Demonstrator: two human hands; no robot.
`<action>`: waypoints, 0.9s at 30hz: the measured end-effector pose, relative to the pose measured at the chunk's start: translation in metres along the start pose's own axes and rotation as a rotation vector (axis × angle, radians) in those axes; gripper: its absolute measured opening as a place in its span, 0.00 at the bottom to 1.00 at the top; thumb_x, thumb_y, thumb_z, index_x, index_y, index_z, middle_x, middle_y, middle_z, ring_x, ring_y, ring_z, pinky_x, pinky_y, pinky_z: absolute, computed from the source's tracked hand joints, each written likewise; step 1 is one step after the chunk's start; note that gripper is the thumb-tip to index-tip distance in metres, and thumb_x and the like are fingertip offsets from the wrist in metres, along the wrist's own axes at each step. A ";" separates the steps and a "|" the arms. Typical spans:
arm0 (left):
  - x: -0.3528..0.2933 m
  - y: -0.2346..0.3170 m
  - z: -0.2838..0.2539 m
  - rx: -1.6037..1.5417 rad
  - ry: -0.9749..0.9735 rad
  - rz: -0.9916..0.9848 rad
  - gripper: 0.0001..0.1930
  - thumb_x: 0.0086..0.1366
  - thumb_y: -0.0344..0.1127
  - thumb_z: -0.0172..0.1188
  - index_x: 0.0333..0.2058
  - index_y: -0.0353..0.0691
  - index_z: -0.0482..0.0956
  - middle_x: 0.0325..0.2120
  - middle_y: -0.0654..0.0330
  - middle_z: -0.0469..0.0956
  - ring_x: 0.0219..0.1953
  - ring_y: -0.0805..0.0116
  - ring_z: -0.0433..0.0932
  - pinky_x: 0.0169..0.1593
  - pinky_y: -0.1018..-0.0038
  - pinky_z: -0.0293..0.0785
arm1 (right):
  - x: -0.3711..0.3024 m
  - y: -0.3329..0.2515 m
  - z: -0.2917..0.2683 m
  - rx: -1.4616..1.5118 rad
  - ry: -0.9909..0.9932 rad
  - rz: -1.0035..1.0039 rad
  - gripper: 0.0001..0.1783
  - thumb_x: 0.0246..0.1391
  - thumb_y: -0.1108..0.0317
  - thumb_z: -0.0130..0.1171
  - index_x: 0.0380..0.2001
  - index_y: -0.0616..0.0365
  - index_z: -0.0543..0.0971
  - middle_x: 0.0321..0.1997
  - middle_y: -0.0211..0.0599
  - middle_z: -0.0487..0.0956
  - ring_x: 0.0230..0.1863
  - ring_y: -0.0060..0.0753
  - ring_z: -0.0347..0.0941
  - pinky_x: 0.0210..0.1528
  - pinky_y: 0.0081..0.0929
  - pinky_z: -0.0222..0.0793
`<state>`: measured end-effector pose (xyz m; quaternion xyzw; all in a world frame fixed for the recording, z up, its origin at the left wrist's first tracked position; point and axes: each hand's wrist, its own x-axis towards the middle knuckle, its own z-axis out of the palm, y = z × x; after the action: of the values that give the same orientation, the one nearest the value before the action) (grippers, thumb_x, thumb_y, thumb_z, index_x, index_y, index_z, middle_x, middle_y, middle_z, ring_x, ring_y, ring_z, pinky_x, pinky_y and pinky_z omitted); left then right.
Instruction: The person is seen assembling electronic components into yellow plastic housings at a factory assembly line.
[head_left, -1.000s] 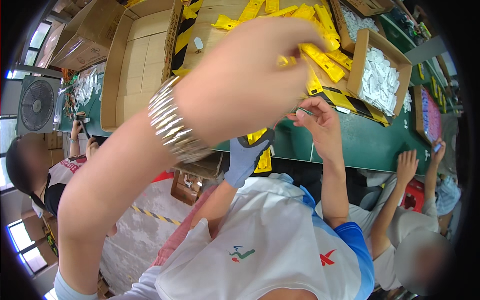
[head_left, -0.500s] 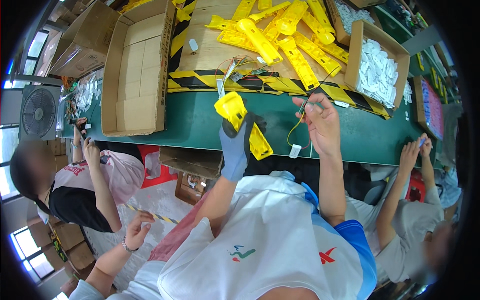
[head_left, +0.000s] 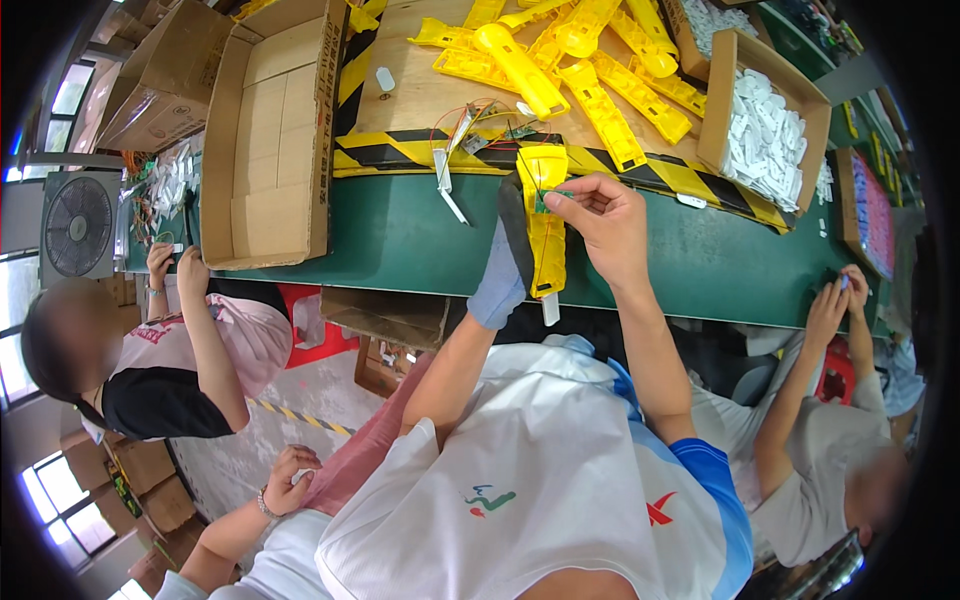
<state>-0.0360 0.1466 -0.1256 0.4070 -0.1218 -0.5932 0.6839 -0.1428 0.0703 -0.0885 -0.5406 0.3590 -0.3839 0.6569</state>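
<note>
My left hand [head_left: 506,262], in a grey-blue glove with dark fingers, grips a yellow plastic housing [head_left: 546,245] upright, its hollow inside facing up. Bare, my right hand [head_left: 612,225] pinches a small green circuit board [head_left: 556,199] over the upper part of that housing. A thin dark wire crosses the housing's upper end. From its lower end hangs a small white piece [head_left: 551,310]. Just beyond my hands, red and yellow wires with small boards [head_left: 480,135] lie by the taped edge, beside a white strip [head_left: 447,180].
Several yellow housings [head_left: 520,70] are heaped on the wooden board [head_left: 400,110], edged with black-yellow tape. An open cardboard box [head_left: 322,225] stands left; a smaller box [head_left: 822,115] of white pieces stands right. Co-workers' hands [head_left: 192,275] are at the green table's left and right.
My left hand has turned the housing hollow side up and moved it right. My right hand has brought the board from the side to over the housing; its dangling white piece now hangs below.
</note>
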 end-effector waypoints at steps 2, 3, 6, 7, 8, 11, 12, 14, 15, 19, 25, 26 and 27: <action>0.002 -0.004 0.000 0.138 -0.043 0.074 0.30 0.73 0.61 0.35 0.58 0.44 0.66 0.45 0.62 0.76 0.43 0.72 0.77 0.46 0.73 0.74 | 0.001 0.001 0.001 -0.021 0.006 0.004 0.09 0.47 0.75 0.70 0.32 0.66 0.82 0.30 0.34 0.82 0.30 0.16 0.76 0.35 0.14 0.72; 0.003 -0.005 -0.002 0.112 -0.024 0.032 0.31 0.72 0.62 0.34 0.58 0.44 0.66 0.44 0.62 0.76 0.43 0.72 0.77 0.46 0.73 0.74 | 0.002 0.001 0.001 -0.042 0.013 0.004 0.09 0.47 0.75 0.70 0.32 0.65 0.82 0.30 0.33 0.82 0.30 0.16 0.76 0.36 0.14 0.72; 0.003 -0.005 -0.005 0.158 -0.079 0.043 0.31 0.72 0.63 0.34 0.58 0.45 0.66 0.44 0.62 0.76 0.43 0.73 0.76 0.46 0.73 0.74 | 0.002 0.006 -0.002 -0.019 0.004 0.011 0.09 0.47 0.75 0.71 0.32 0.65 0.82 0.29 0.33 0.82 0.29 0.16 0.75 0.35 0.14 0.71; 0.003 -0.004 -0.004 0.157 -0.076 0.041 0.31 0.72 0.63 0.34 0.58 0.45 0.66 0.44 0.62 0.76 0.43 0.73 0.76 0.46 0.73 0.74 | 0.001 0.006 -0.004 -0.019 0.004 0.014 0.09 0.47 0.75 0.71 0.32 0.65 0.82 0.29 0.33 0.82 0.29 0.16 0.75 0.35 0.14 0.71; 0.002 -0.004 -0.002 0.187 -0.063 0.060 0.31 0.72 0.63 0.34 0.58 0.45 0.66 0.44 0.62 0.75 0.43 0.73 0.76 0.46 0.74 0.74 | 0.001 0.006 -0.006 0.002 -0.020 0.015 0.09 0.47 0.75 0.71 0.31 0.65 0.82 0.29 0.32 0.81 0.29 0.15 0.75 0.34 0.13 0.71; 0.002 -0.006 -0.003 0.223 -0.048 0.063 0.31 0.73 0.62 0.33 0.58 0.45 0.66 0.44 0.63 0.75 0.42 0.73 0.77 0.45 0.74 0.74 | 0.001 0.009 -0.006 -0.028 -0.022 -0.005 0.08 0.47 0.74 0.71 0.31 0.65 0.82 0.28 0.30 0.80 0.28 0.14 0.73 0.33 0.13 0.69; 0.002 -0.007 -0.004 0.230 -0.045 0.048 0.30 0.73 0.62 0.33 0.58 0.45 0.66 0.43 0.62 0.75 0.42 0.73 0.77 0.44 0.74 0.74 | 0.000 0.010 -0.005 -0.079 -0.001 -0.028 0.08 0.47 0.74 0.71 0.31 0.65 0.82 0.27 0.29 0.80 0.27 0.13 0.73 0.32 0.13 0.68; 0.002 -0.003 0.001 0.209 -0.044 0.073 0.30 0.73 0.61 0.33 0.58 0.44 0.66 0.43 0.62 0.75 0.41 0.73 0.77 0.44 0.74 0.74 | 0.000 0.010 -0.003 -0.066 0.014 -0.031 0.08 0.47 0.74 0.71 0.31 0.65 0.82 0.27 0.29 0.80 0.27 0.13 0.72 0.32 0.12 0.67; 0.002 -0.001 0.003 0.187 -0.044 0.098 0.29 0.73 0.60 0.34 0.58 0.44 0.66 0.43 0.62 0.75 0.41 0.74 0.77 0.44 0.75 0.75 | 0.000 0.010 -0.003 -0.054 0.028 -0.035 0.08 0.47 0.74 0.71 0.30 0.64 0.82 0.27 0.28 0.80 0.27 0.12 0.72 0.32 0.12 0.67; 0.000 0.001 0.002 0.216 -0.013 0.035 0.29 0.74 0.59 0.34 0.57 0.43 0.67 0.43 0.62 0.75 0.41 0.74 0.76 0.44 0.75 0.74 | 0.000 0.013 -0.006 -0.047 0.029 -0.041 0.09 0.47 0.73 0.71 0.31 0.64 0.82 0.27 0.28 0.80 0.27 0.12 0.72 0.31 0.12 0.66; -0.001 0.001 0.006 0.209 -0.105 0.091 0.19 0.71 0.38 0.52 0.56 0.37 0.67 0.43 0.62 0.75 0.43 0.76 0.74 0.45 0.78 0.73 | -0.001 0.012 -0.008 -0.115 0.157 -0.125 0.11 0.44 0.73 0.73 0.30 0.63 0.81 0.24 0.25 0.76 0.25 0.12 0.67 0.30 0.13 0.64; -0.001 -0.002 0.003 0.285 -0.091 0.082 0.20 0.70 0.37 0.52 0.57 0.36 0.67 0.44 0.61 0.75 0.43 0.76 0.74 0.46 0.77 0.73 | 0.000 0.015 -0.010 -0.125 0.179 -0.150 0.13 0.43 0.72 0.74 0.30 0.63 0.80 0.24 0.24 0.74 0.25 0.12 0.65 0.29 0.13 0.62; -0.001 -0.004 0.001 0.359 -0.081 0.074 0.21 0.69 0.35 0.53 0.58 0.35 0.66 0.44 0.60 0.75 0.43 0.75 0.74 0.46 0.77 0.73 | 0.000 0.017 -0.013 -0.137 0.204 -0.177 0.15 0.41 0.71 0.75 0.30 0.62 0.79 0.24 0.22 0.72 0.25 0.12 0.63 0.28 0.13 0.61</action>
<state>-0.0396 0.1472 -0.1279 0.4934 -0.2681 -0.5522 0.6162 -0.1523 0.0666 -0.1073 -0.5720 0.4001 -0.4679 0.5420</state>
